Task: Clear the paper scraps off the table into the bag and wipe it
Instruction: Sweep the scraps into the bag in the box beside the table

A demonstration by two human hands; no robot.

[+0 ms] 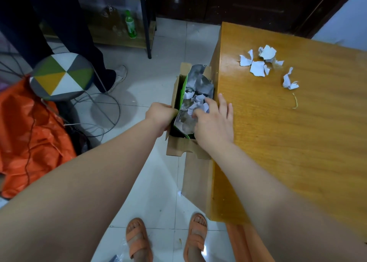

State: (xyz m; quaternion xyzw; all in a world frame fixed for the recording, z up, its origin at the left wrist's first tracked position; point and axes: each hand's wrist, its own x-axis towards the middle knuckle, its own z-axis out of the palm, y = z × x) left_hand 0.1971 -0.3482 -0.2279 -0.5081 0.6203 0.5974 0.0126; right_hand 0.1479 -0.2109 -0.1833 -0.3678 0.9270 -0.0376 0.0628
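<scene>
My left grip is curled tight round the left wall of the cardboard box. The bag stands in that box; I cannot tell whether its green rim is caught in the pinch too. My right grip is loose and spread, holding nothing. Its thumb and forefinger reach down into the bag's silver mouth and touch the paper scraps already inside, while the outer fingers lie over the edge of the surface.

Both my forearms stretch forward and down, the left over the floor, the right along the surface's near corner.

The box sits on the floor, hard against the side of the surface, below its edge. More torn scraps lie in a cluster far up the surface, with one crumpled piece apart to their right and a thin yellow strand just below it. Bare wood lies between them and my right grip. A stool stands well off to the left.
</scene>
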